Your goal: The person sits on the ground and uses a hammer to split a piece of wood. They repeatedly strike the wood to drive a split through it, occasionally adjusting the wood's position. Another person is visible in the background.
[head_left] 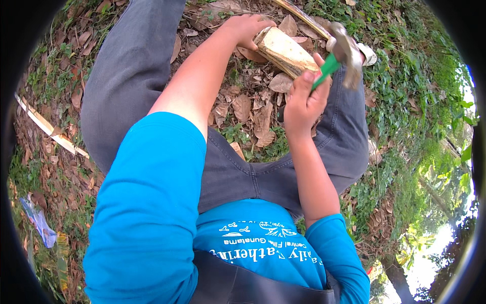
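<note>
My left hand (247, 31) grips the far left end of a pale, rough-cut wood block (286, 48). Its fingers curl over the top and the thumb lies along the near side. The block slants down to the right above dry leaves, between my bent legs. In my right hand (307, 99) is a hammer (346, 57) with a green handle and a metal head, slightly smeared by motion. The hammer head is raised to the right of the block, clear of its surface. My right fingers overlap the block's near right end in this view; whether they touch it, I cannot tell.
A long thin stick (304, 16) lies beyond the block. To the left, a pale split wood strip (50, 130) rests on leaf litter, with a blue plastic wrapper (39, 223) nearer. A small wood piece (237, 150) lies between my legs. Green plants (405, 96) cover the right side.
</note>
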A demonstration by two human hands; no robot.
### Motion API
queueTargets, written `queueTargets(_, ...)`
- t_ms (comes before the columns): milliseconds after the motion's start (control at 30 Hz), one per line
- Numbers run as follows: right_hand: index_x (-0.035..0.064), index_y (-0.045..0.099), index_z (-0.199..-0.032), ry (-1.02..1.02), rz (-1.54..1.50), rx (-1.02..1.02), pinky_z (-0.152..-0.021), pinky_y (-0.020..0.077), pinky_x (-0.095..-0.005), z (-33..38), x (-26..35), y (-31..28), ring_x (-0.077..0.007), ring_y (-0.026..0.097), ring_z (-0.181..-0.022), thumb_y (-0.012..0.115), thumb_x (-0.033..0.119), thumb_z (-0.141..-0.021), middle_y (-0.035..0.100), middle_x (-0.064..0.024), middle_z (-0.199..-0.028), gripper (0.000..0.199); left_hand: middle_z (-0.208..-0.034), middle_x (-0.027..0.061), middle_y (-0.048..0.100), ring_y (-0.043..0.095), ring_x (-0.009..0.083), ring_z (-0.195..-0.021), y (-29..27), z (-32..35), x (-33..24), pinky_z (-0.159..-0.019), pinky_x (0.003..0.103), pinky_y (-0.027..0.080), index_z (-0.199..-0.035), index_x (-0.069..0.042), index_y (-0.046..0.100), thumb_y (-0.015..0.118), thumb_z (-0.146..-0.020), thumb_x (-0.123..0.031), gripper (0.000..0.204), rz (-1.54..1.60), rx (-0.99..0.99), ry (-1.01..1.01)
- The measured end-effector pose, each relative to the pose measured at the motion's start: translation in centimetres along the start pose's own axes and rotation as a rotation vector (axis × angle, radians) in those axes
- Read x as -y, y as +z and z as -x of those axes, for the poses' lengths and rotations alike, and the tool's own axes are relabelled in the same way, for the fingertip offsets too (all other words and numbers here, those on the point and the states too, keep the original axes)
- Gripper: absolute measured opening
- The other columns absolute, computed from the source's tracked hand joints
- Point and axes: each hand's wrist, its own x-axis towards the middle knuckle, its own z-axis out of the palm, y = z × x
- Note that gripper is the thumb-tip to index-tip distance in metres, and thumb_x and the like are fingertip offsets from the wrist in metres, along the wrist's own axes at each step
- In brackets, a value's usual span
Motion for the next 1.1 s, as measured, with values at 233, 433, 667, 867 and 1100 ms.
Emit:
queueTargets(233,0.0026,0.056,-0.133,0.178,0.437,0.157,-0.067,0.0461,-0.0262,0.8,-9.3,-1.8,-0.0083,0.053,-0.070,0.051,0.017,-0.103,0.064,-0.0031,-0.095,0.033,-0.132,0.0099,0.055,0.058,0.0312,-0.120,-0.2,-1.0,-1.0,-0.096,0.044,0.054,-0.150,-0.036,0.033,0.085,-0.067,-0.030,0.099,-0.059,-0.067,0.070)
queueTargets(433,0.0041,0.055,-0.131,0.075,0.026,0.028,-0.067,0.0457,-0.0291,0.7,-1.2,0.0,-0.0143,0.055,-0.070,0.050,0.022,-0.104,0.059,-0.0045,-0.082,0.033,-0.135,0.0083,0.055,0.057,0.0298,-0.124,0.1,0.6,0.2,-0.099,0.044,0.052,-0.148,-0.038,0.036,0.086,-0.066,-0.032,0.097,-0.008,-0.020,-0.034)
queueTargets(667,0.0041,0.056,-0.123,0.174,0.103,0.087,-0.055,0.0367,-0.0243,-1.2,-1.7,0.3,-0.0033,0.047,-0.062,0.047,0.021,-0.105,0.050,0.0027,-0.072,0.026,-0.134,0.0102,0.054,0.057,0.0309,-0.121,-0.3,0.4,-0.3,-0.096,0.045,0.054,-0.150,-0.039,0.032,0.085,-0.068,-0.033,0.098,-0.013,0.019,-0.023)
queueTargets(867,0.0062,0.058,-0.114,0.077,0.515,0.130,-0.060,0.0439,-0.0310,0.3,-6.8,0.1,-0.0105,0.053,-0.064,0.047,0.022,-0.105,0.055,-0.0026,-0.073,0.021,-0.132,0.0091,0.055,0.057,0.0303,-0.121,-0.6,-0.2,-1.1,-0.095,0.045,0.054,-0.150,-0.039,0.032,0.085,-0.067,-0.034,0.099,-0.035,-0.009,0.006)
queueTargets(1100,0.0039,0.062,-0.104,0.074,-0.055,-0.036,-0.055,0.0381,-0.0258,-0.2,-1.8,0.1,-0.0065,0.046,-0.059,0.050,0.020,-0.105,0.050,0.0006,-0.069,0.021,-0.129,0.0094,0.056,0.059,0.0303,-0.118,0.3,0.5,0.2,-0.092,0.045,0.056,-0.150,-0.040,0.032,0.085,-0.066,-0.031,0.099,-0.015,-0.030,-0.027)
